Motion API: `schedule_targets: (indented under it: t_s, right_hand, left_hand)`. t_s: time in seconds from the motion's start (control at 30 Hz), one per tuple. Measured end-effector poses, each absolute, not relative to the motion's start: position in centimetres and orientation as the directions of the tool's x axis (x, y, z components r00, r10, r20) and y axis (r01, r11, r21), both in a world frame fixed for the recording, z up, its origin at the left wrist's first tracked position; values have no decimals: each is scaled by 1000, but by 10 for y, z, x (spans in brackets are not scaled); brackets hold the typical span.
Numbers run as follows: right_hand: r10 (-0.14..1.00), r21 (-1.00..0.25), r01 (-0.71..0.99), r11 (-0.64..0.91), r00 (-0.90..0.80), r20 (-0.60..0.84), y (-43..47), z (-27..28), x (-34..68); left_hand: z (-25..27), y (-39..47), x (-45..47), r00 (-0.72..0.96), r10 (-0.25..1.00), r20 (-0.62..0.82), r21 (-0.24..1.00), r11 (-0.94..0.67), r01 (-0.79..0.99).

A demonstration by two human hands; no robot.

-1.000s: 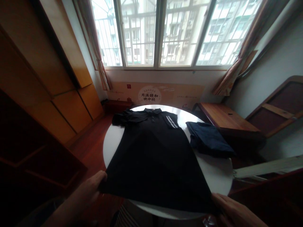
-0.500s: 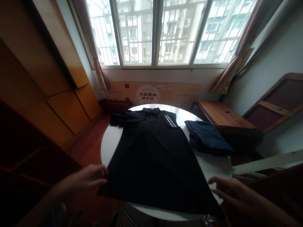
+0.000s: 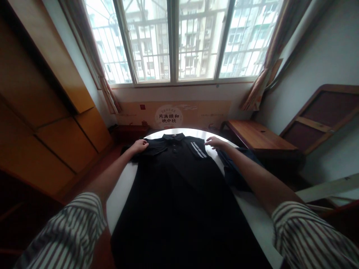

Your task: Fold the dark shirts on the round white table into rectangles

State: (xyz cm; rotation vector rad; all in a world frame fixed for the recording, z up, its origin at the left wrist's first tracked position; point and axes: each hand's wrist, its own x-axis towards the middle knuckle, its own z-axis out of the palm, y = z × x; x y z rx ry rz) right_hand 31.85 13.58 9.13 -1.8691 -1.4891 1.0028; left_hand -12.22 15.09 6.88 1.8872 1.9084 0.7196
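Note:
A black polo shirt (image 3: 179, 194) lies spread on a round white table (image 3: 119, 203), its collar at the far end. At the shirt's left shoulder, my left hand (image 3: 139, 146) has its fingers pinched together on the dark sleeve cloth. My right hand (image 3: 215, 142) is beside the right sleeve (image 3: 198, 149), which carries two white stripes; its thumb and fingers are apart, close to the sleeve's edge. Folded dark blue cloth (image 3: 234, 173) lies on the table's right side, partly hidden under my right forearm. The shirt's lower hem runs out of view.
A wooden desk (image 3: 260, 135) stands beyond the table at the right. Tall wooden cabinets (image 3: 66, 138) line the left wall. Ahead are a barred window (image 3: 193, 41) and a printed banner (image 3: 193, 112) below it. A pale ledge (image 3: 331, 188) juts in at the right.
Both my hands have moved forward from beside the shirt's lower hem to its shoulders. The left fingers have closed at the left sleeve. The view has shifted slightly; the shirt remains spread out.

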Motion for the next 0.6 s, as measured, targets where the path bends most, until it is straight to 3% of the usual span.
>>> schedule_targets:
  t_s: [0.1,0.2,0.43,0.6]
  right_hand:
    - [941,-787,521,-331,249,-230,168,67,316]
    - [936,-822,459,-337,262,-237,188,52,315]
    - [947,-884,348,-312,192,-259,208,40,302]
    - [969,-936,265,-229,153,-194,215,31,294]
  left_hand:
    - [51,183,-118,-113,992,52,585,62,808]
    - [37,204,-121,-171,985,34,615,115,780]
    - [21,224,-122,-188,982,10,781,110,615]
    - [19,232,-118,-288,958,23,863,126,488]
